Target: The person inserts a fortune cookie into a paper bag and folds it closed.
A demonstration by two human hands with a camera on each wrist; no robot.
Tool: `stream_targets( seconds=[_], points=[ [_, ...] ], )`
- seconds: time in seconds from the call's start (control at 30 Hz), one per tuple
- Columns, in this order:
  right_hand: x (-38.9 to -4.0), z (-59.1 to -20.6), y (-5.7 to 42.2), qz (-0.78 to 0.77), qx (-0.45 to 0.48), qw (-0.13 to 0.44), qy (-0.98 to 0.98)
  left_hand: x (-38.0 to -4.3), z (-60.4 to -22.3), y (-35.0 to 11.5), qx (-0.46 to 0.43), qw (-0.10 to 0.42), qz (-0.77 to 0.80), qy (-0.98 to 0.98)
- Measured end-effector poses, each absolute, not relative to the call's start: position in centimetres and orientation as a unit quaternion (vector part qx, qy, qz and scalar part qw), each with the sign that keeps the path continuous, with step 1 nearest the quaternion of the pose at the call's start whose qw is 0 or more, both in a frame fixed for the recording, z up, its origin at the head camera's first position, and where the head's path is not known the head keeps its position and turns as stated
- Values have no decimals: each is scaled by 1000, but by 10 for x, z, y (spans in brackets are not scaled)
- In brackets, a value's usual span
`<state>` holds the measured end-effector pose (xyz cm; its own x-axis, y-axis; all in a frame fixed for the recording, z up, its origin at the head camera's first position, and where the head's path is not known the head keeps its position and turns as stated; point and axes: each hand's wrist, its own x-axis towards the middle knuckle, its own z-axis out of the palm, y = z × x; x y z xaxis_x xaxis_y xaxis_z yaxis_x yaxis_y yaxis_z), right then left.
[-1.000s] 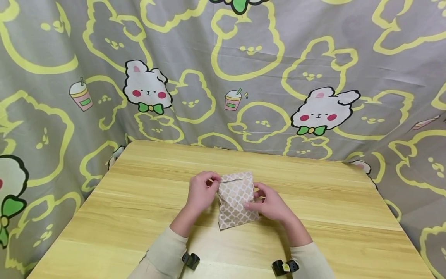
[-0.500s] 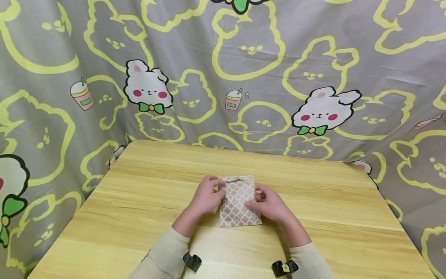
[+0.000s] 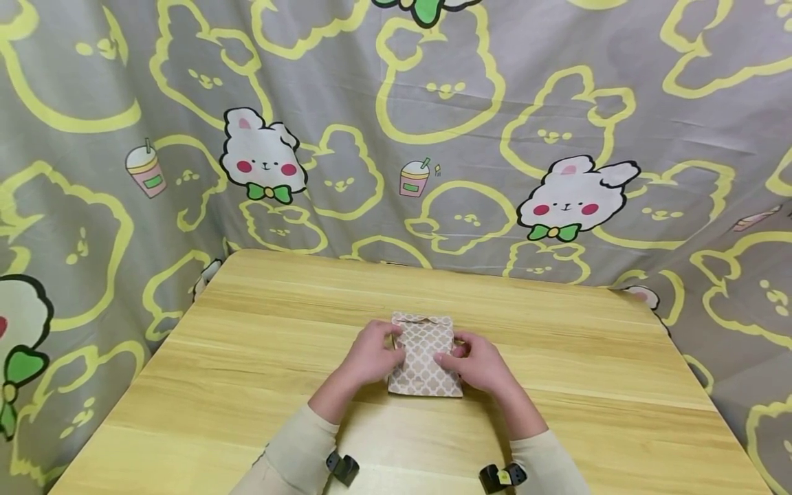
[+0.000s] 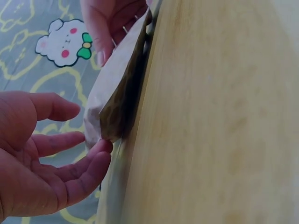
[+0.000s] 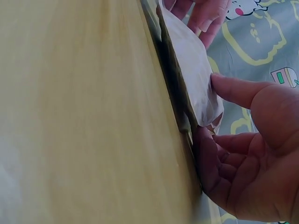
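A small paper bag (image 3: 423, 361) with a beige and white lattice pattern lies near the middle of the table, its top end folded over. The right hand (image 3: 482, 361) pinches the bag's right side; in the right wrist view the thumb (image 5: 236, 88) presses the upper face and fingers sit under the edge. At the left side, the left hand (image 3: 374, 352) touches the bag with loosely bent fingers. In the left wrist view its thumb (image 4: 58, 106) stands apart from the bag, while fingertips (image 4: 105, 145) meet the edge. What the bag contains is hidden.
The bag lies on a wood-grain table (image 3: 247, 344). A grey curtain (image 3: 346, 89) with yellow outlines and cartoon rabbits hangs behind and beside it. Black devices, one (image 3: 342, 467) on the left and another (image 3: 502, 477) on the right, are at the sleeved wrists.
The bag has turned straighter and come down flatter, its lower edge now level. The left hand has moved from the upper left corner down along the left side; the right hand stays nearly in place.
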<state>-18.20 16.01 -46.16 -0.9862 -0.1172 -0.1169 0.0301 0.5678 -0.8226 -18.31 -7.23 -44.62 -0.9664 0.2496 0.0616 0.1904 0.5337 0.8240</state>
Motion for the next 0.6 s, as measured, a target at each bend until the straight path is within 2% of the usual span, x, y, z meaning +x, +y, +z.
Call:
stream_targets(
  seconds=[0.33, 0.5, 0.6],
  points=[
    [-181, -460, 172, -474, -12, 85, 876, -188, -447, -71, 110, 47, 460, 880],
    [-186, -449, 188, -463, 24, 7, 886, -202, -441, -83, 104, 3, 396, 912],
    [-190, -441, 197, -426, 11, -46, 903, -210, -438, -91, 108, -31, 318, 941]
  ],
)
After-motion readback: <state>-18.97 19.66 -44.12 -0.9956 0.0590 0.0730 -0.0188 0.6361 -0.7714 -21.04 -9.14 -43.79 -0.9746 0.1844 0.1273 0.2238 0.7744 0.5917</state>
